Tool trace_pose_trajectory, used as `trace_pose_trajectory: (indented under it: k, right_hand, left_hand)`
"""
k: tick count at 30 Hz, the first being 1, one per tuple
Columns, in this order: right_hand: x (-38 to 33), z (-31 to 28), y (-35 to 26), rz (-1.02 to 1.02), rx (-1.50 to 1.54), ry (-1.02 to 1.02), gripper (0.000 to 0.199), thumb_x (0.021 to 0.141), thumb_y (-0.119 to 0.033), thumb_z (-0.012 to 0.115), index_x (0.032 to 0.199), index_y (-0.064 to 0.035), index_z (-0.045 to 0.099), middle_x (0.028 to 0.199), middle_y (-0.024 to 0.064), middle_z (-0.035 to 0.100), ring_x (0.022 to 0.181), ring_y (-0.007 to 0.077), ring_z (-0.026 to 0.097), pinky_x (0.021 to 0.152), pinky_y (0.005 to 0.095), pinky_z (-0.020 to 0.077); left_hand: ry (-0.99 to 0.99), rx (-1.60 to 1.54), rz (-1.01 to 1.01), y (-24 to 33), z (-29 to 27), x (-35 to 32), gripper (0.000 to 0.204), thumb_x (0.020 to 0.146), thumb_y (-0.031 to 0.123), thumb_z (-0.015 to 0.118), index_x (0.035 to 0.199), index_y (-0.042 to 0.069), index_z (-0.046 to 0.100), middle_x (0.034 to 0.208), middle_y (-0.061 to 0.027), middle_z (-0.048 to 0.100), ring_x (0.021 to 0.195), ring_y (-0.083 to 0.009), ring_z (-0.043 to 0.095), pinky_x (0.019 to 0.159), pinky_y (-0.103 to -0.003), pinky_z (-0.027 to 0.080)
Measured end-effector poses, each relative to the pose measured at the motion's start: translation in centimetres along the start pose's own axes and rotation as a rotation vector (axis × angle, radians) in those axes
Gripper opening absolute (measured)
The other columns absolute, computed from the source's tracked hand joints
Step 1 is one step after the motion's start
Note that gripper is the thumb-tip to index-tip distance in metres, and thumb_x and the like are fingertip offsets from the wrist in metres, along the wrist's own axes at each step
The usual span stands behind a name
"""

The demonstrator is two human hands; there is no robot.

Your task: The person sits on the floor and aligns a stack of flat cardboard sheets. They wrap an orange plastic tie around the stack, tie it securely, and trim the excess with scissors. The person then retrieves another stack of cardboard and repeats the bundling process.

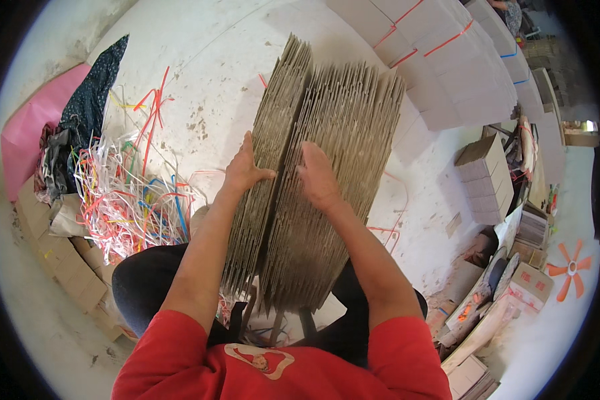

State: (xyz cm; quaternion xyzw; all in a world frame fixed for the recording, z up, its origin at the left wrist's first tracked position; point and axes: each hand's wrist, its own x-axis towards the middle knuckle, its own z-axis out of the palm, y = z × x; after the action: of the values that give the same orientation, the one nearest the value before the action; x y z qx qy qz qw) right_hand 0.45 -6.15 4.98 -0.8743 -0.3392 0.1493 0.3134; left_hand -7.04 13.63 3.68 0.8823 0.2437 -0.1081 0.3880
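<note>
A thick stack of flat grey-brown cardboard pieces stands on edge before me, split lengthwise by a dark gap. My left hand (243, 172) grips the narrower left bundle (283, 93), its fingers along the outer side and its thumb across the top edges toward the gap. Over the wider right bundle (353, 127) lies my right hand (319, 179), slightly blurred. Its fingers are curled beside the gap, with the thumb pointing left, and whatever may be in them is hidden. Below the stack, dark legs of a support (307, 321) show between my knees.
Tangled plastic strapping (130, 203) heaps up at left, beside dark cloth (93, 93) and a pink sheet (40, 127). Tall strapped cardboard stacks (440, 67) line the far right. Another cardboard stack (485, 180), a carton (530, 287) and an orange-bladed fan (571, 269) are at right.
</note>
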Motion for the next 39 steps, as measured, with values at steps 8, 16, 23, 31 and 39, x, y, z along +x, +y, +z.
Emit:
trace_pose_trajectory:
  k: [8,16,23,31,39]
  right_hand:
    - [1.0,-0.7,-2.8,-0.006,-0.495,-0.078,0.054,0.081,-0.008,0.057,0.131,-0.0084,0.039,0.127,0.0100,0.049,0.119,0.0307,0.044,0.096,0.0430,0.0363]
    - [1.9,-0.9,-5.4,0.508,-0.391,-0.196,0.053,0.089,-0.026,0.053,0.134,-0.0035,0.034,0.114,0.0184,0.055,0.093,0.0329,0.059,0.069,0.0435,0.0499]
    - [0.8,3.4,-6.7,0.426,-0.144,0.018,0.080,0.080,-0.035,0.064,0.140,-0.0019,0.022,0.110,0.0266,0.057,0.096,0.0398,0.059,0.079,0.0443,0.0476]
    - [0.4,2.9,-5.3,0.485,0.172,-0.176,0.092,0.078,-0.016,0.067,0.145,-0.0077,0.005,0.122,0.0283,0.049,0.103,0.0379,0.056,0.080,0.0432,0.0470]
    - [-1.2,4.9,-3.4,0.281,-0.167,-0.073,0.086,0.082,-0.001,0.057,0.147,-0.0152,0.002,0.112,0.0325,0.049,0.086,0.0395,0.059,0.072,0.0442,0.0490]
  left_hand:
    - [0.032,-0.044,0.027,-1.7,0.3,0.3,0.123,0.055,0.031,0.085,0.143,-0.002,0.006,0.134,-0.0249,0.042,0.117,-0.0359,0.048,0.094,-0.039,0.041]
    - [-0.031,0.039,-0.116,-1.8,-1.3,0.6,0.124,0.055,0.032,0.085,0.143,0.001,0.004,0.134,-0.0223,0.042,0.115,-0.0343,0.050,0.093,-0.039,0.043]
    - [-0.023,0.034,-0.099,-1.2,-1.1,0.5,0.122,0.055,0.031,0.085,0.143,0.002,0.006,0.135,-0.0212,0.042,0.115,-0.0339,0.051,0.092,-0.040,0.044]
    - [0.036,-0.028,-0.009,-2.7,-0.3,0.6,0.122,0.054,0.030,0.085,0.143,0.002,0.007,0.133,-0.0221,0.044,0.115,-0.0338,0.051,0.092,-0.040,0.044]
    - [-0.004,-0.028,-0.048,-1.9,-0.7,0.4,0.121,0.055,0.030,0.084,0.143,0.002,0.007,0.132,-0.0231,0.044,0.117,-0.0339,0.049,0.094,-0.039,0.042]
